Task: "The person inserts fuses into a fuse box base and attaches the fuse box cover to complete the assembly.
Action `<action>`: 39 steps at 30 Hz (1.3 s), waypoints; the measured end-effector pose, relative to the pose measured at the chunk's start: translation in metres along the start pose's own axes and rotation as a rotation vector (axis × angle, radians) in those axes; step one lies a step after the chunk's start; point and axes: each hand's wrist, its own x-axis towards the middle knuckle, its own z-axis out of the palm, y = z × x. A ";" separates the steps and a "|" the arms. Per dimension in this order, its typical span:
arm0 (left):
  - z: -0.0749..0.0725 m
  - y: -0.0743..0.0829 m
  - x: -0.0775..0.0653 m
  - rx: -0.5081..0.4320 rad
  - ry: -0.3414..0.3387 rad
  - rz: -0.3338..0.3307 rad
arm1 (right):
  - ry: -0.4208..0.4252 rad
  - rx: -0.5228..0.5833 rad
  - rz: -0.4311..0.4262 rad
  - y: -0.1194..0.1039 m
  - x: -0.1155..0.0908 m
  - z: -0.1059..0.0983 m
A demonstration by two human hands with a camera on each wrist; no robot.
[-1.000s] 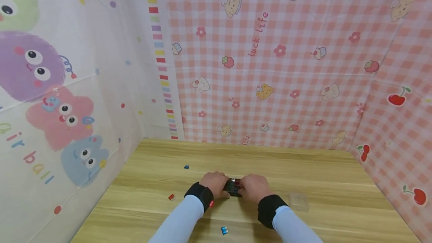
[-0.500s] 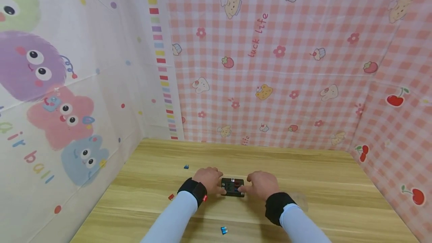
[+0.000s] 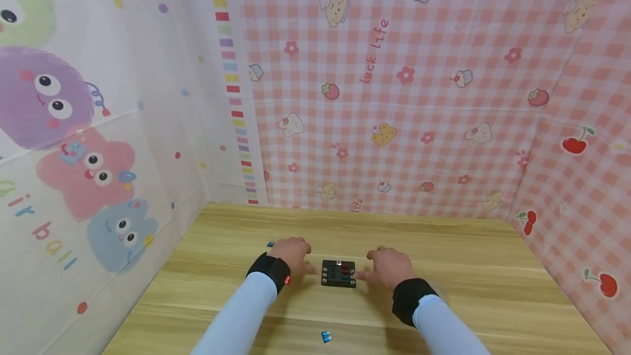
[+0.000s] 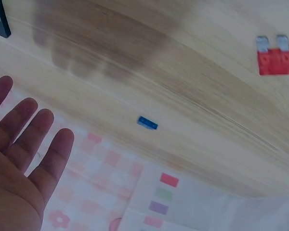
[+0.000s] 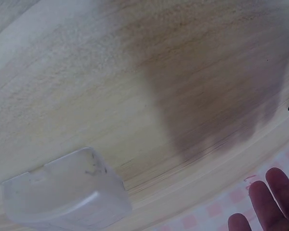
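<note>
A black fuse box (image 3: 338, 274) lies flat on the wooden table, with screw terminals along its sides. Red and blue fuses sit in its right half; the slots on its left half look dark. To the left of the box, my left hand (image 3: 292, 255) hovers with loose fingers and nothing in them. My right hand (image 3: 390, 268) is at the box's right side, thumb close to its edge, fingers relaxed and holding nothing. A loose red blade fuse (image 4: 276, 61) and a blue blade fuse (image 4: 148, 123) lie on the table in the left wrist view.
Another blue fuse (image 3: 326, 336) lies near the front of the table (image 3: 394, 322). A clear plastic cover (image 5: 67, 192) rests to the right, mostly behind my right wrist in the head view. Patterned cloth (image 3: 394, 97) hangs behind and at both sides.
Both hands have let go of the fuse box and moved apart, the left one further out to the left. The box stays in place and shows fully.
</note>
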 end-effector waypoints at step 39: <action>-0.007 -0.078 -0.008 -0.039 0.050 -0.102 | -0.009 -0.042 -0.015 0.021 -0.008 0.004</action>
